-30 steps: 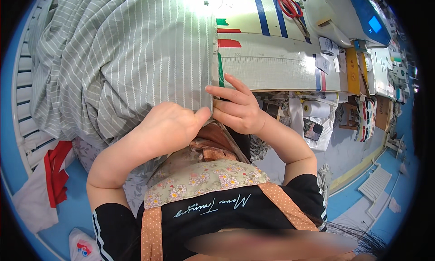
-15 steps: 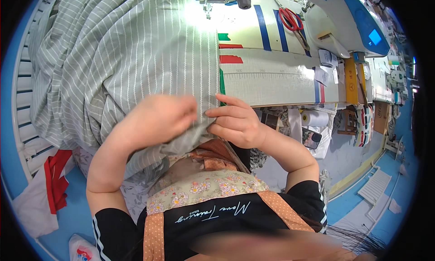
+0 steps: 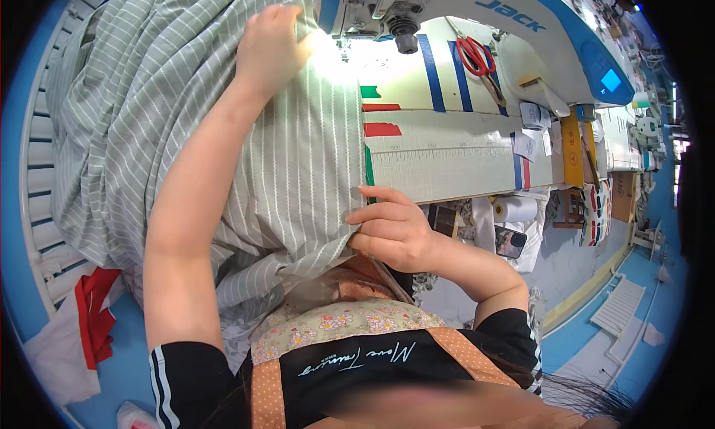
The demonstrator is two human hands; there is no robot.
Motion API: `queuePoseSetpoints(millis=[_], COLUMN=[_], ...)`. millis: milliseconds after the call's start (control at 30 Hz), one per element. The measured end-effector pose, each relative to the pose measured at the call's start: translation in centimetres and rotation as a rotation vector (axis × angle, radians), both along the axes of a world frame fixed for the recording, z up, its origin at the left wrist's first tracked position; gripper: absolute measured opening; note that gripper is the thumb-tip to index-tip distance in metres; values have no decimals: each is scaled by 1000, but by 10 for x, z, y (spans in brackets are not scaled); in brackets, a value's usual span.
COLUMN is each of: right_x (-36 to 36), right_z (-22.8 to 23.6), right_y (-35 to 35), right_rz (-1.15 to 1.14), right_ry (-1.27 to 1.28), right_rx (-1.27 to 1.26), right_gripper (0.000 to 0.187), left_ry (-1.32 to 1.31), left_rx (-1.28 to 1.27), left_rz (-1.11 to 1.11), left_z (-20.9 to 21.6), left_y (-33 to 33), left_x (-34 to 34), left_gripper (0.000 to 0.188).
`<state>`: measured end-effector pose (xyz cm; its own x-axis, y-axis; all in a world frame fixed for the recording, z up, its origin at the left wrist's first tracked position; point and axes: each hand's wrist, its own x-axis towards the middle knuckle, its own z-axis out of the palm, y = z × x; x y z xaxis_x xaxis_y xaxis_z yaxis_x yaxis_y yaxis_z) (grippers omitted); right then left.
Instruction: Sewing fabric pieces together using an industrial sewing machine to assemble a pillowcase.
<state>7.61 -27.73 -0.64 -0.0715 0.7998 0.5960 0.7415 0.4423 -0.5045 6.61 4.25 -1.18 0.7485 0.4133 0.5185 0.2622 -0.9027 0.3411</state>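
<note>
Grey-green fabric with white stripes [image 3: 298, 161] spreads over the left side of the sewing table, its straight right edge running toward me from the sewing machine head [image 3: 395, 8]. My left hand [image 3: 272, 53] is far forward on it, just left of the machine's bright lamp. Its fingers are bent and bunched on the cloth, and glare washes out part of the thumb. Nearer my body, my right hand [image 3: 395, 232] pinches the fabric's right edge, with the index finger stretched over the green tape. The needle area is lost in the glare.
Red-handled scissors [image 3: 475, 56] lie on the machine bed, right of the needle area. A printed ruler scale [image 3: 439, 152] runs along the table. Below its edge are a white thread cone [image 3: 514, 209] and a phone [image 3: 511, 240]. White slatted rack [image 3: 41, 183] stands at left.
My left hand has moved forward from near the right hand up to the machine lamp. My right hand stays at the fabric edge. The whole view has shifted slightly.
</note>
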Motion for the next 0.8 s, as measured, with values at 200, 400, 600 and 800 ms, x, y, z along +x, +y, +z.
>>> queuePoseSetpoints(millis=[200, 400, 600, 800], right_x=[10, 19, 38, 60], right_z=[3, 4, 16, 15], right_y=[-6, -3, 20, 48], right_rz=[22, 39, -15, -67], right_ry=[-3, 34, -9, -67], right_rx=[-41, -59, -144, -173], right_gripper=[15, 17, 15, 14], left_ry=[-27, 70, -7, -10], left_rx=[195, 66, 240, 218], left_rz=[86, -150, -271, -233], left_z=[1, -18, -27, -25], left_y=[3, 30, 64, 87], left_x=[40, 52, 69, 87], left_gripper=[28, 16, 19, 19])
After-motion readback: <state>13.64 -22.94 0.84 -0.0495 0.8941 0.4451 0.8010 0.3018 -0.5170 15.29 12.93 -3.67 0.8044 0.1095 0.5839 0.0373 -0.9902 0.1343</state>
